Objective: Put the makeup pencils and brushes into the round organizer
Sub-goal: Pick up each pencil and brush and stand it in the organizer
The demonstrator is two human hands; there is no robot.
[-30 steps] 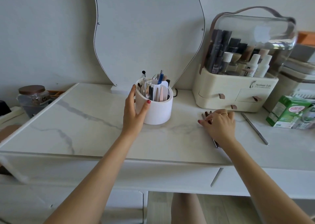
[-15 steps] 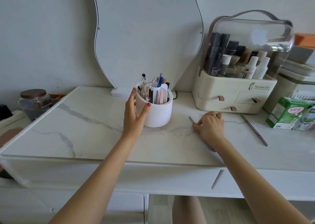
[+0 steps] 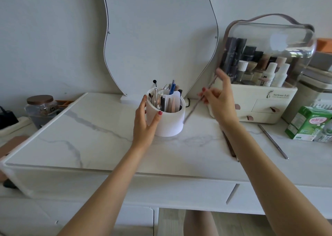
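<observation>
A white marble-patterned tabletop [image 3: 93,138], smooth and veined with grey, is spreading across the head view. Near its back edge a round organizer [image 3: 166,117] is standing upright: a plain matte white cylinder, its inside split by thin white dividers, already bristling with slim pens, pencils and brushes. Behind it a wavy-edged mirror [image 3: 158,38] is leaning against the wall.

The left hand [image 3: 145,122] is wrapping around the organizer's left side, thumb on the near wall and fingers curving behind, wrist straight and forearm reaching up from the lower edge of the picture. It is gripping the cylinder itself.

The right hand [image 3: 218,99] is hovering above the table just right of the organizer, wrist bent back. Its thumb and fingertips are pinching a thin grey makeup pencil [image 3: 198,101], blurred, slanting from upper right down to lower left, with its lower end near the organizer's right wall; whether the two are touching cannot be told.

On the table under the right forearm a dark brown pencil [image 3: 229,146] is lying flat, and farther right a slender metallic pencil [image 3: 273,141] is lying apart from it.

At the right a cream plastic cosmetics case [image 3: 256,99] with small drawers and a clear domed lid is holding bottles and tubes. A green carton [image 3: 305,123] is sitting beside it, and a glass jar [image 3: 42,106] with a brown lid is standing at far left.
</observation>
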